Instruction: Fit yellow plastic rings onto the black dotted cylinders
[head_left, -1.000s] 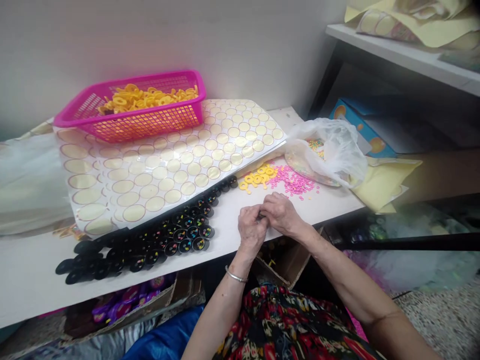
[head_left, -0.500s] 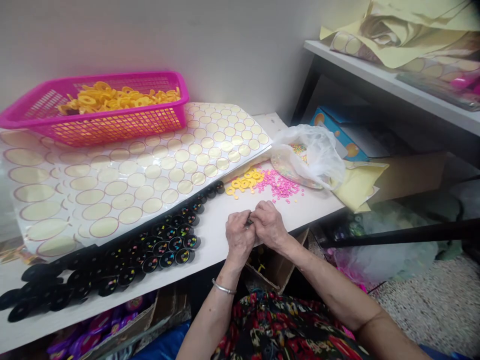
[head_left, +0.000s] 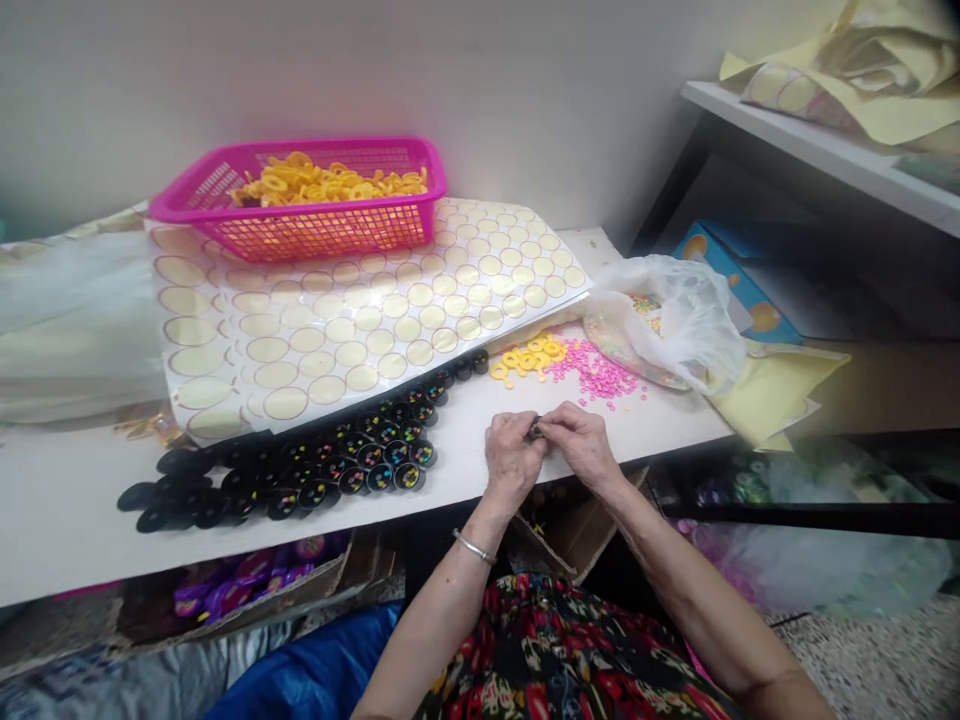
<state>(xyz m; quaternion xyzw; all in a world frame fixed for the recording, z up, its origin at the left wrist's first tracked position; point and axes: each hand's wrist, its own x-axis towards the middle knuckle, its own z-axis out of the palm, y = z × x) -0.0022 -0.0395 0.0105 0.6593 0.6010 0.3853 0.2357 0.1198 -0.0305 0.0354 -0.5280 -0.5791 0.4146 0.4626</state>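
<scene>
Both of my hands meet over the front edge of the white table (head_left: 457,435). My left hand (head_left: 511,455) is closed around a small dark round piece (head_left: 535,428), much like the black cups in the rows but mostly hidden by the fingers. At that same piece, the fingertips of my right hand (head_left: 581,440) are pinched together. To the left stand rows of small black cups (head_left: 407,476) holding colourful bits. Just beyond my hands lie yellow rings (head_left: 529,357) and a scatter of tiny pink beads (head_left: 600,373).
A pink basket (head_left: 322,235) of yellow ring-shaped pieces stands on sticker sheets (head_left: 345,355) with round labels. Right of the beads sits a white plastic bag (head_left: 697,310) of small coloured bits. A shelf (head_left: 825,150) juts out at right. Open cardboard boxes (head_left: 566,545) are below the table edge.
The view has swung left, so everything appears further right. My fingers have shifted a little, and more of the dark piece shows between them.
</scene>
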